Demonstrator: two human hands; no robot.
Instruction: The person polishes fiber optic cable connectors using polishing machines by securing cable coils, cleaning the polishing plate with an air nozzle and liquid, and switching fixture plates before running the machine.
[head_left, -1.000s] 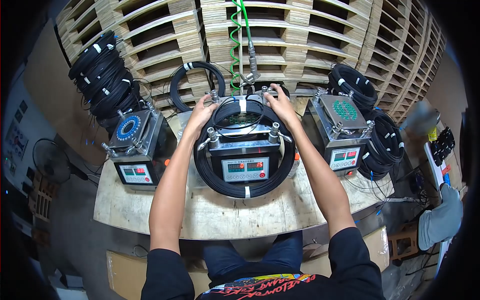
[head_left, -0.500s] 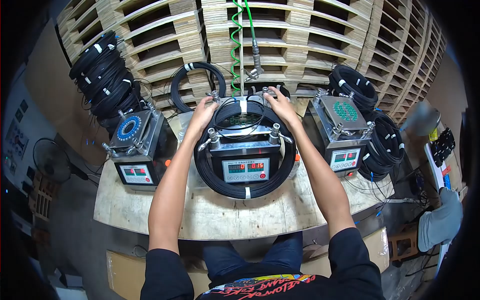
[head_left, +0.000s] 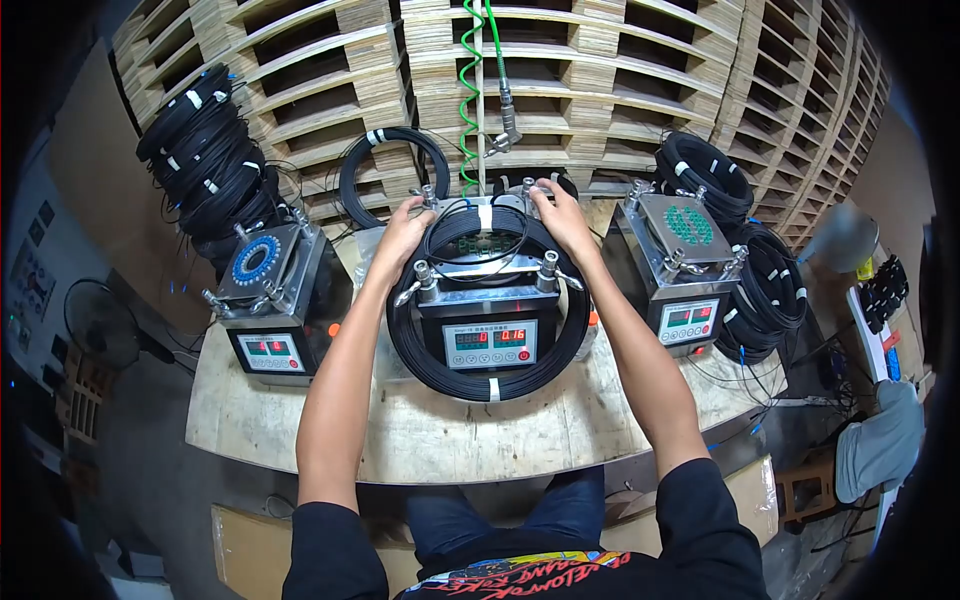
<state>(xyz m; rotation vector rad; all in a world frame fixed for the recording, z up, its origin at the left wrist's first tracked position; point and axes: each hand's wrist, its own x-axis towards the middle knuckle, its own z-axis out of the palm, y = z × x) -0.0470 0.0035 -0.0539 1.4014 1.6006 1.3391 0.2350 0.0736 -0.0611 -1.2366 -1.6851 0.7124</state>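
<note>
A coil of black cable [head_left: 412, 345], bound with white tape, hangs around the middle polishing machine [head_left: 492, 296], its lower loop in front of the lit display panel [head_left: 490, 343]. At the machine's far left corner, my left hand [head_left: 402, 238] has its fingers bent round the rear left clamp post [head_left: 429, 193]. My right hand [head_left: 562, 218] grips the rear right clamp post [head_left: 529, 188] with thumb and fingers. Two front clamp posts with levers, the left one [head_left: 424, 275] and the right one [head_left: 549, 264], stand untouched. The coil partly covers the machine's top plate.
Similar machines stand left [head_left: 265, 300] and right [head_left: 680, 270] on the wooden table [head_left: 470, 440]. Black cable coils are stacked at left [head_left: 205, 150] and right [head_left: 765, 290]. A green air hose with a nozzle [head_left: 506, 130] hangs before wooden pallets [head_left: 560, 60].
The middle display's right number goes from 0.15 to 0.16. Both hands stay at the rear clamp posts, with only slight finger movement.
</note>
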